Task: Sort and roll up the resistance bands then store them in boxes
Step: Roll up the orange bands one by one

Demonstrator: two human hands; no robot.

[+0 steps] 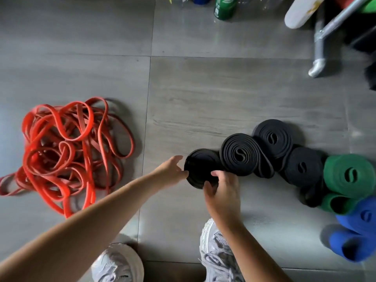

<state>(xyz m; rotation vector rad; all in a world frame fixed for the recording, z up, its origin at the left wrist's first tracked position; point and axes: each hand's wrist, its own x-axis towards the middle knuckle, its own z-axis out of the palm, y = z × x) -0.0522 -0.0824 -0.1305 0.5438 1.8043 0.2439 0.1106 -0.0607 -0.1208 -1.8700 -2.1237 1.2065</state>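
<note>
A rolled black band (200, 166) lies flat on the grey floor at the left end of a row of rolls. My right hand (222, 191) grips its near right edge with thumb and fingers. My left hand (173, 168) touches its left rim with fingers spread. To the right sit three more black rolls (241, 153), (273, 139), (303, 166), then green rolls (350, 175) and blue rolls (358, 220). A loose tangle of red bands (69, 151) lies on the floor at the left.
My two grey shoes (218, 253) stand at the bottom edge. Bottles (224, 7) line the far edge, and a metal frame leg (319, 55) with a white object stands at the top right. No box is in view.
</note>
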